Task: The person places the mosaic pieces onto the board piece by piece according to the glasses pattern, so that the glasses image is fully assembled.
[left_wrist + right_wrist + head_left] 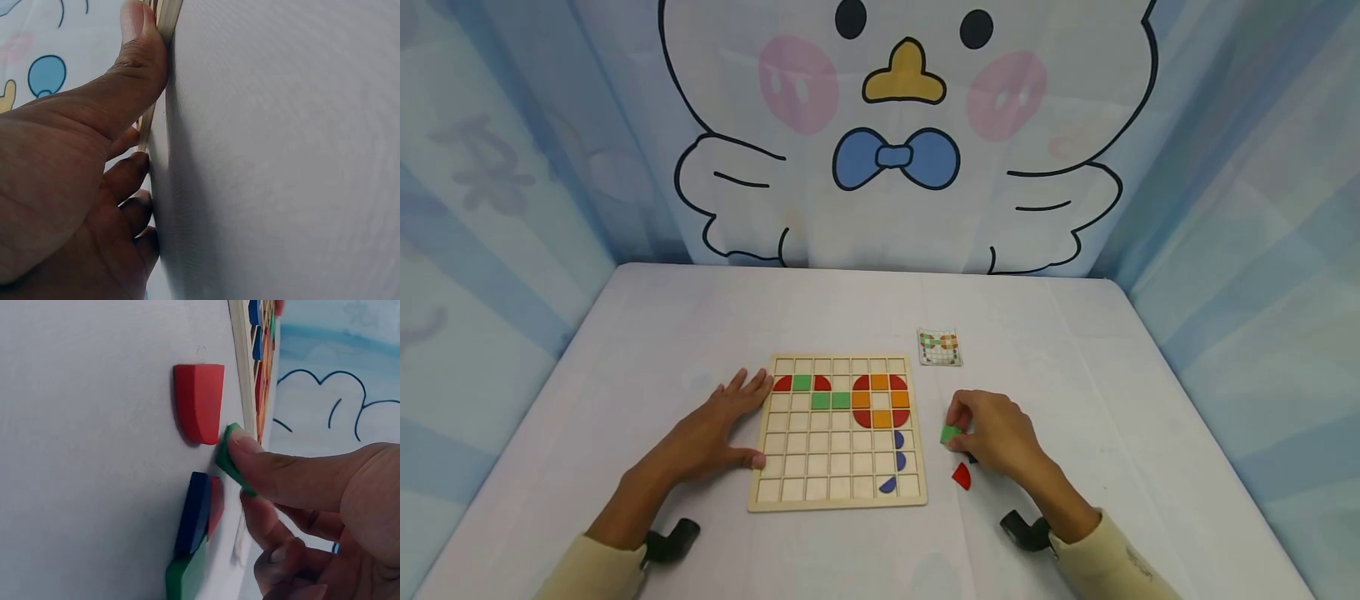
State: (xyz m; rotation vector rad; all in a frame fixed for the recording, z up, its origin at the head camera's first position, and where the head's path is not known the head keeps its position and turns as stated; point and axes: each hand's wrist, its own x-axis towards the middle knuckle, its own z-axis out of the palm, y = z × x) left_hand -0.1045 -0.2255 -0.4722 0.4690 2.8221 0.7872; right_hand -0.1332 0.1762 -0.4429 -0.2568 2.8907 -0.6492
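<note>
A wooden grid board (790,443) lies on the table with red, green, orange and blue pieces set in some of its squares. My left hand (715,429) rests at the board's left edge, fingers spread, with the thumb (140,56) on the rim. Just right of the board, my right hand (1000,429) pinches a green square block (230,461) between thumb and fingers. Close below it on the table lie a red quarter-round block (199,403), a blue block (194,512), another red piece (215,503) partly hidden behind the blue one, and a second green block (187,572).
A small pattern card (939,347) with a coloured grid lies beyond the board's upper right corner. White cloth covers the table (1037,333). Printed curtains (895,225) stand at the back and both sides.
</note>
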